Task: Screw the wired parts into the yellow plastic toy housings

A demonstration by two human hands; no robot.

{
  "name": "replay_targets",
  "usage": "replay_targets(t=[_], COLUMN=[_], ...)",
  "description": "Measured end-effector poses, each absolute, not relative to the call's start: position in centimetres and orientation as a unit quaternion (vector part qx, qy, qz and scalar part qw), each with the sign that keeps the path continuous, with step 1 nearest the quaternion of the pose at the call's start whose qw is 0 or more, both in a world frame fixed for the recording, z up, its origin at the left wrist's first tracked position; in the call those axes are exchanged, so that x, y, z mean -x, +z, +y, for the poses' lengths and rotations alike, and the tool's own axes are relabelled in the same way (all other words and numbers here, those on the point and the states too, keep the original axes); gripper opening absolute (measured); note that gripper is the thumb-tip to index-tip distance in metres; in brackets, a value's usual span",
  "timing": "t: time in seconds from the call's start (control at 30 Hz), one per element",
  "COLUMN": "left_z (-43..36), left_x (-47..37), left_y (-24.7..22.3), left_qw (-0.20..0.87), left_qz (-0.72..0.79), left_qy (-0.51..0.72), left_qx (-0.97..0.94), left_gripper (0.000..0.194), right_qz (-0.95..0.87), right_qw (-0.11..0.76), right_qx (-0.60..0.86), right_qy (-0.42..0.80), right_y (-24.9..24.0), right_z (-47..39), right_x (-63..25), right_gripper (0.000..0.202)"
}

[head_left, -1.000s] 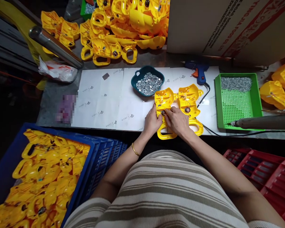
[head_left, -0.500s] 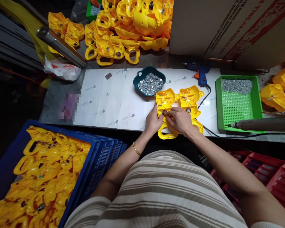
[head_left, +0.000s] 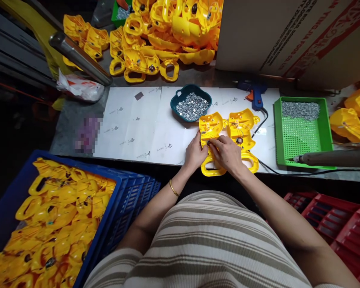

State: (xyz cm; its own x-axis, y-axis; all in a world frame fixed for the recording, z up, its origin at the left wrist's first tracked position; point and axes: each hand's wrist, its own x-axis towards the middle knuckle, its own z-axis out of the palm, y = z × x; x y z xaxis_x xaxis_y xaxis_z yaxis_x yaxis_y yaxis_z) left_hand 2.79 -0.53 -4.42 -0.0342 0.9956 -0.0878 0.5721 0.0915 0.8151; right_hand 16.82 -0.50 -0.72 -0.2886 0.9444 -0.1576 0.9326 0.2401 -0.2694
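Note:
Two yellow plastic shell halves (head_left: 210,123) with loop handles lie side by side, hollow side up, at the front edge of the table. Thin wires run inside them. My left hand (head_left: 195,153) is closed round the left edge of the left half, thumb near its small round dark part (head_left: 208,142). My right hand (head_left: 229,152) reaches over both halves, its fingertips pinched together at that part; whatever else they hold is hidden. A similar round metal-rimmed part (head_left: 239,140) sits in the right half.
Behind the shells stands a dark teal bowl (head_left: 192,105) of small metal pieces. A blue glue gun (head_left: 256,96), a green basket (head_left: 303,148) with screws and a metal-tipped tool (head_left: 333,157) are to the right. More yellow shells fill a blue crate (head_left: 114,196) and the table's back.
My right fingertips stay at the round part in the left half, with only a slight shift. The whole view has moved a little; the shells are otherwise in place.

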Motion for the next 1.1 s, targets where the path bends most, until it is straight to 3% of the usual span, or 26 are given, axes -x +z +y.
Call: replay_targets(t=[0.4,0.63,0.73,0.87,0.93,1.1], left_z=[-0.4,-0.5,-0.5,-0.5,-0.5,-1.0], left_x=[-2.8,-2.7,-2.6,-2.5,-2.5,-2.3], left_y=[-4.3,-4.4,-4.4,-4.3,-4.3,-4.6], left_qw=[0.325,0.342,0.353,0.362,0.366,0.389], left_qz=[0.662,0.654,0.645,0.642,0.642,0.637], left_qy=[0.247,0.277,0.295,0.303,0.303,0.312], left_qx=[-0.628,-0.616,-0.609,-0.604,-0.601,-0.588], left_gripper=[0.052,0.059,0.062,0.062,0.061,0.064], right_qz=[-0.836,-0.823,-0.809,-0.767,-0.734,-0.730], right_qw=[-0.047,-0.029,0.005,0.139,0.165,0.037], right_qx=[0.533,0.545,0.558,0.599,0.633,0.651], right_qy=[0.122,0.154,0.184,0.183,0.182,0.204], right_y=[-0.2,-0.2,0.0,0.3,0.3,0.9], right_z=[-0.7,0.2,0.3,-0.5,-0.9,-2.3], right_x=[-16.7,-16.7,-17.3,-19.4,-20.8,-21.9], right_gripper=[0.036,0.034,0.035,0.038,0.036,0.034])
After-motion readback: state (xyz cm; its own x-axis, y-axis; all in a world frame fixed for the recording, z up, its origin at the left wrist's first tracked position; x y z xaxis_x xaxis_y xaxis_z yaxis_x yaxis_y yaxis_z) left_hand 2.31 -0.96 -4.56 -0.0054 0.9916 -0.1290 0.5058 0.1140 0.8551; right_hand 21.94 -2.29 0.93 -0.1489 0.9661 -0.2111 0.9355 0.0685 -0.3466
